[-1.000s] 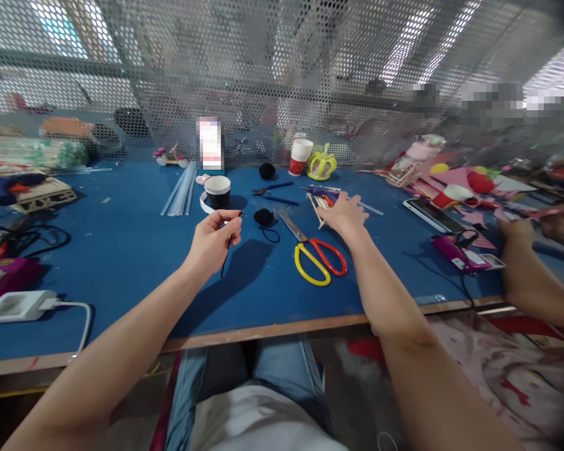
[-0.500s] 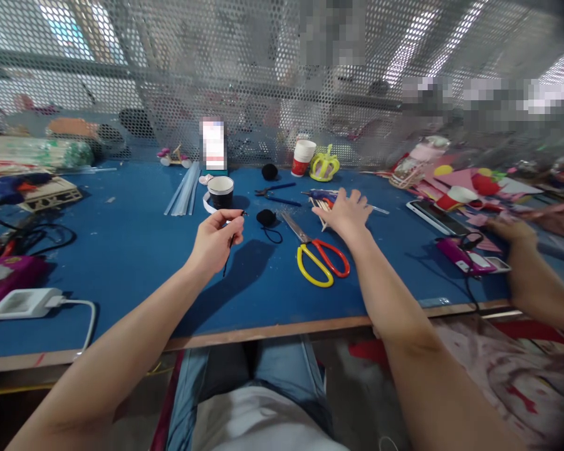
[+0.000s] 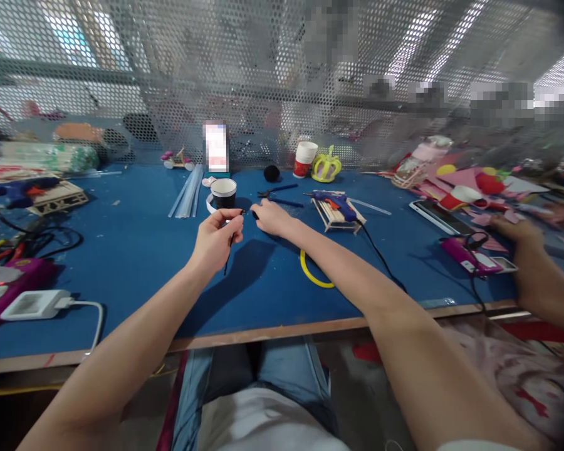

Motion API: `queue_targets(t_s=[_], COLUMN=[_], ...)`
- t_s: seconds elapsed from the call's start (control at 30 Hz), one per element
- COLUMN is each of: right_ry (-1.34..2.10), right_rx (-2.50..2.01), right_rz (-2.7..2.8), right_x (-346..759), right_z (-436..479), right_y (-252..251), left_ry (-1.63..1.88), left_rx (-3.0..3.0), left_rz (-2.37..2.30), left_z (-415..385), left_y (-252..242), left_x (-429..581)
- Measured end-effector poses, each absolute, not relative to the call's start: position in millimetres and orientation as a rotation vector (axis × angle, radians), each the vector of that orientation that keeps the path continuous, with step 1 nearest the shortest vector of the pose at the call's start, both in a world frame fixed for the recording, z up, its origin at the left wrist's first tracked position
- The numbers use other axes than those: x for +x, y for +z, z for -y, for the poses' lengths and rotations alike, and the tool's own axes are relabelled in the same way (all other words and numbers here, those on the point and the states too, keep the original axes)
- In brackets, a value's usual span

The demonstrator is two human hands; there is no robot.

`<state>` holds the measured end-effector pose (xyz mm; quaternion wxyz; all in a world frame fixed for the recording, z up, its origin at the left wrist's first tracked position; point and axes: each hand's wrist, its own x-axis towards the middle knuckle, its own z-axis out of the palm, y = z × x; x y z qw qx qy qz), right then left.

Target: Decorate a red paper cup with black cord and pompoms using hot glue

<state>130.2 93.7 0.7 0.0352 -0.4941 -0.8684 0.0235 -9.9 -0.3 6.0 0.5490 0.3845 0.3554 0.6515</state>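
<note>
Shows black cord (image 3: 230,247) pinched in nearly closed left hand (image 3: 216,239), apparently not yet joined, and dark piece (image 3: 255,215) at half-curled right hand (image 3: 273,218), with hold unclear

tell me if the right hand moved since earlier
Yes: the right hand has moved left, from right of the crown to left of it.
</note>
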Motion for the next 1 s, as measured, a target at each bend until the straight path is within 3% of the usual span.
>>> queue_targets(t_s=[0.33,0.47,0.6,0.8,1.0], right_ry=[0.196,0.948,1.390,1.711,1.793], right_rx=[-1.320,-1.058,-0.932,-0.804,-0.808], right_rz=[2.439,1.983,1.546,1.285,1.129], right_x=[146.5,156.0,162.6,166.1,161.7], right_z=[-88.8,-55.9,-27.9,-14.9,-7.3], right_y=[9.6,21.3,16.6,2.2,1.9], left_ry=[1.476,1.422,1.387,1.346,1.383], left_rx=[0.886,0.894,0.907,1.002,1.228], left_rz=[-0.850,-0.849,-0.840,-0.902,-0.996], left_z=[5.2,9.0,11.9,15.6,15.2], left_y=[9.0,9.0,5.1,0.9,-1.2], left_x=[-6.3,-2.4,1.2,3.9,4.5])
